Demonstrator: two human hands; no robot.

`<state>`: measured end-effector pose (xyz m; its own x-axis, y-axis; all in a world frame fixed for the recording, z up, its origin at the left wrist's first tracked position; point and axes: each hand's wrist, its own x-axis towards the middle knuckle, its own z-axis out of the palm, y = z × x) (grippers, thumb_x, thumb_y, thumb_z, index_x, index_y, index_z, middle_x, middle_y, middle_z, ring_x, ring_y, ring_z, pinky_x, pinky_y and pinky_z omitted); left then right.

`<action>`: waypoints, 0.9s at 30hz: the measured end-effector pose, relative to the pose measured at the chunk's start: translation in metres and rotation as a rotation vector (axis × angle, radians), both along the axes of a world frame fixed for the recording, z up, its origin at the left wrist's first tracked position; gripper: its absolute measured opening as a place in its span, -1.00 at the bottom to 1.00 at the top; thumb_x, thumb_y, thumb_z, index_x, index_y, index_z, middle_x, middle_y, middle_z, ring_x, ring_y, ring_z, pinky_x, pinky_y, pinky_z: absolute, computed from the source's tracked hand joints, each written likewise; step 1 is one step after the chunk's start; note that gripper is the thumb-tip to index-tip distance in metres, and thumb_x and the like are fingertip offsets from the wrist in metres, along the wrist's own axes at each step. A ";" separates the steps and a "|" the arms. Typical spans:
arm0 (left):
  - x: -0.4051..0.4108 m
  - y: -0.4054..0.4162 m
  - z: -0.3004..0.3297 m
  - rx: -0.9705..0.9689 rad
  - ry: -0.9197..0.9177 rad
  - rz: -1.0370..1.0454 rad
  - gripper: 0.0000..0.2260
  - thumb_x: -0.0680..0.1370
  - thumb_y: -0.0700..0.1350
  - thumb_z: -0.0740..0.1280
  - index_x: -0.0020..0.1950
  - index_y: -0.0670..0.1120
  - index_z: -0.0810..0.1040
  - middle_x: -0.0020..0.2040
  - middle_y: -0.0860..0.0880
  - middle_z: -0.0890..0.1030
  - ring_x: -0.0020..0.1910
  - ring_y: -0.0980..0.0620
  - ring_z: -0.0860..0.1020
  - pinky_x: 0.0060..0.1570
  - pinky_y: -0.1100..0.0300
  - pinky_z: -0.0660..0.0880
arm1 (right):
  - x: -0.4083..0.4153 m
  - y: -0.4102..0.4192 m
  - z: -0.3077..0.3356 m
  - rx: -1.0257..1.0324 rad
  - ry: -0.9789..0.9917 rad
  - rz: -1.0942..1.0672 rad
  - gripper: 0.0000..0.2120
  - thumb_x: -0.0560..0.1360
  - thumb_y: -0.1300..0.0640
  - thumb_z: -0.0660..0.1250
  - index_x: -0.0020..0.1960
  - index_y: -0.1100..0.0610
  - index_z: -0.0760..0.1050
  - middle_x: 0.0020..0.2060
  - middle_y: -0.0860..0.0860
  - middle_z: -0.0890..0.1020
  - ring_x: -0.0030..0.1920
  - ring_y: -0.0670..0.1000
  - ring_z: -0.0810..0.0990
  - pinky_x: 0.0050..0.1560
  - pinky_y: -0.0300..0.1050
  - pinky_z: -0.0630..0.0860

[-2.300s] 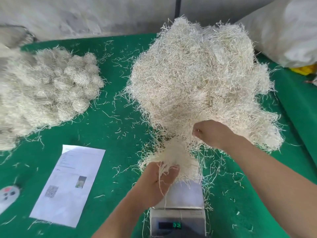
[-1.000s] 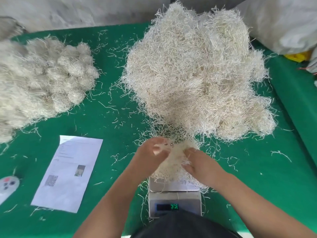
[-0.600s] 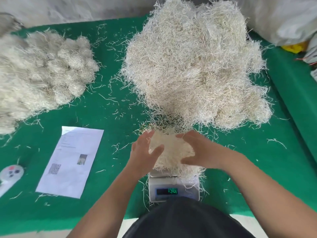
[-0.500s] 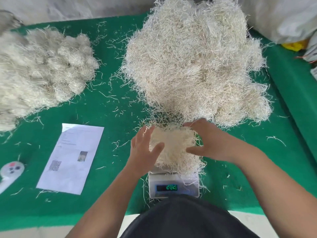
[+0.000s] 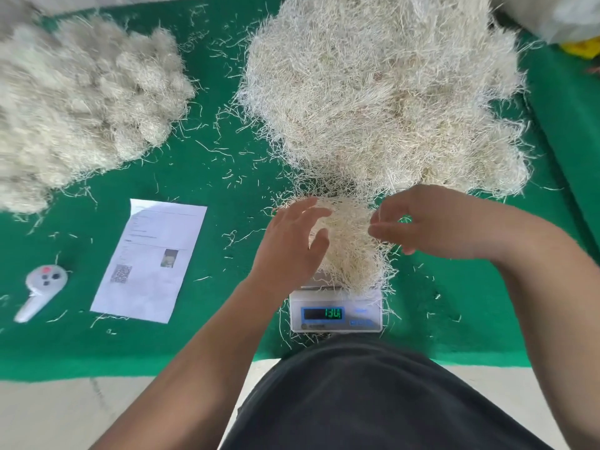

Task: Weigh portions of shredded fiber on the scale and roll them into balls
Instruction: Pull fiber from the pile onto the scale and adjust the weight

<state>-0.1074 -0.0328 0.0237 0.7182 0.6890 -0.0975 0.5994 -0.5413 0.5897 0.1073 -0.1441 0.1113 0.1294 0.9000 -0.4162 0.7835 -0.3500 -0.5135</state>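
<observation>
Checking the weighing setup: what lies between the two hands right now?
In the head view, the fiber portion heaped on the scale lies between the left hand and right hand; both hands are open beside it.

portion on scale: pale straw-coloured tuft of shredded fiber (image 5: 349, 245), loose and fluffy, heaped on the platform between the left hand (image 5: 290, 245) and right hand (image 5: 422, 222)
scale: small white digital scale (image 5: 336, 311), just below both hands, green digits lit
loose fiber pile: large shaggy mound (image 5: 386, 92), beyond the hands
rolled balls: heap (image 5: 81, 99) far left of the left hand
</observation>
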 end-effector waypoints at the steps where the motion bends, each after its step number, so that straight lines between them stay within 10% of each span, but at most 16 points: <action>1: 0.001 -0.002 0.001 -0.006 0.001 0.000 -0.66 0.69 0.01 0.26 0.48 0.10 0.48 0.60 0.07 0.33 0.57 0.01 0.26 0.60 -0.10 0.14 | -0.003 0.003 -0.003 0.014 -0.018 -0.007 -0.68 0.57 -0.28 0.29 -0.06 -0.06 0.62 -0.23 -0.13 0.69 -0.29 -0.13 0.67 -0.18 -0.08 0.58; 10: -0.005 -0.006 0.006 0.054 -0.166 0.080 -0.74 0.66 -0.10 0.29 0.32 0.10 0.59 0.46 0.15 0.48 0.44 0.09 0.41 0.41 0.06 0.37 | -0.020 0.005 -0.045 0.309 -0.099 -0.166 -0.77 0.54 -0.13 0.44 0.01 -0.01 0.49 0.03 -0.04 0.46 0.06 0.05 0.46 0.05 0.00 0.39; 18: -0.008 -0.005 0.004 0.197 -0.403 0.141 -0.78 0.62 -0.23 0.31 0.20 -0.04 0.65 0.29 0.09 0.60 0.30 0.08 0.54 0.21 0.09 0.53 | -0.022 0.009 -0.061 0.297 -0.265 -0.163 -0.16 0.42 -0.27 0.48 0.57 -0.09 0.20 0.40 0.04 0.36 0.45 0.14 0.28 0.45 0.01 0.13; 27: 0.001 0.004 -0.038 -0.087 -0.133 0.225 -0.57 0.66 0.08 0.24 0.54 0.20 0.32 0.59 0.12 0.30 0.58 0.02 0.23 0.54 -0.10 0.19 | -0.029 0.007 -0.121 0.067 -0.177 -0.100 0.24 0.31 -0.32 0.53 0.58 -0.36 -0.38 0.66 -0.03 -0.15 0.64 0.23 -0.10 0.51 0.41 0.06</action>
